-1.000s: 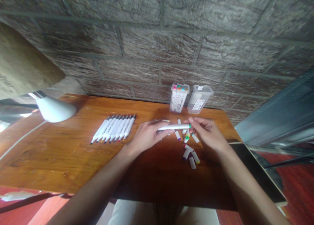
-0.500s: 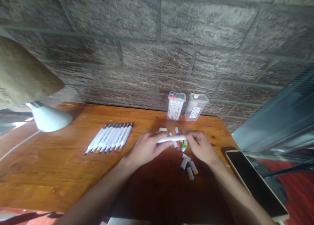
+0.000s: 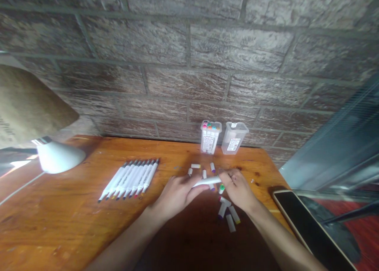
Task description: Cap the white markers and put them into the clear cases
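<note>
Brick wall behind, a wooden desk (image 3: pixel 74 219) carries loose marker caps (image 3: pixel 226 212). Both hands grasp 1 white marker (image 3: pixel 207 181) just above it, left hand (image 3: pixel 177 194) on the barrel, right hand (image 3: pixel 238 188) pinching its end. A slip could scatter the caps nearby.

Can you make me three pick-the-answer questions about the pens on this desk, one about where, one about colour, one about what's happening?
1. Where is the row of markers?
A. left of the hands
B. inside a case
C. on the phone

2. What colour is the lamp base?
A. red
B. white
C. black

3. The marker in the middle is
A. lying alone
B. held by both hands
C. standing in a case

Answers: 1 A, it lies left of the left hand. 2 B, it looks white. 3 B, the right hand grips its other end.
</note>
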`<state>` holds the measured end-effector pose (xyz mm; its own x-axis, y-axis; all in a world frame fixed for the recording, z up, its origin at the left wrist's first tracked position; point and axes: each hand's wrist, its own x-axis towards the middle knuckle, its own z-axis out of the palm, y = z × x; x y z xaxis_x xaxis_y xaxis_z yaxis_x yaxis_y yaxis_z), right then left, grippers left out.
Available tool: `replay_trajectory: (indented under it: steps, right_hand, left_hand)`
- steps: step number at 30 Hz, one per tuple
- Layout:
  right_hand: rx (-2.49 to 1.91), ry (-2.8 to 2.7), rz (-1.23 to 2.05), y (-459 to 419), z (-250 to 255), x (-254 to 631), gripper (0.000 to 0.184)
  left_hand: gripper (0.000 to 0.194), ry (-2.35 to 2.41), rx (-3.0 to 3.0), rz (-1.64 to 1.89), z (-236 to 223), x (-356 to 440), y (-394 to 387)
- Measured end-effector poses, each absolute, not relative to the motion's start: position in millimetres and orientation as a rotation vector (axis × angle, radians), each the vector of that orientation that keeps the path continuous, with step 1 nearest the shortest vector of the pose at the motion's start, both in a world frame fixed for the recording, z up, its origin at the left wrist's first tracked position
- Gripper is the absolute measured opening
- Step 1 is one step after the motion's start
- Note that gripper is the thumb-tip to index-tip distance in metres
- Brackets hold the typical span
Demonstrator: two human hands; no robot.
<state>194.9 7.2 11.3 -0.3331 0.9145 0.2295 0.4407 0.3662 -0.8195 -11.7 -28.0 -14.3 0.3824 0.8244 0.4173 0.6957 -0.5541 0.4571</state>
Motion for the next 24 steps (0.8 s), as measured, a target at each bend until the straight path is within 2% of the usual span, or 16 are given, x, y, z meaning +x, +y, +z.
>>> replay_trajectory:
  steps: [4, 16, 21, 24]
  right_hand:
    - [-1.214, -1.89, 0.96, 5.2, 5.6, 191.7, 0.048]
    - [-1.152, -1.715, 0.712, 24.8, 6.5, 221.4, 0.047]
    - [-1.103, -1.623, 0.909, 26.4, 9.9, 218.1, 0.048]
    - [-1.011, -1.492, 1.099, 25.6, 13.0, 217.7, 0.038]
  left_hand:
    - [0.024, 1.35, 2.449, 0.92, -12.8, -14.5, -25.2]
    - [0.02, 1.412, 2.22, 1.221, 0.4, -20.4, -19.9]
    - [0.019, 1.419, 2.173, 1.358, 4.5, -22.7, -18.0]
    - [0.019, 1.41, 2.117, 1.416, 2.3, -23.4, -16.5]
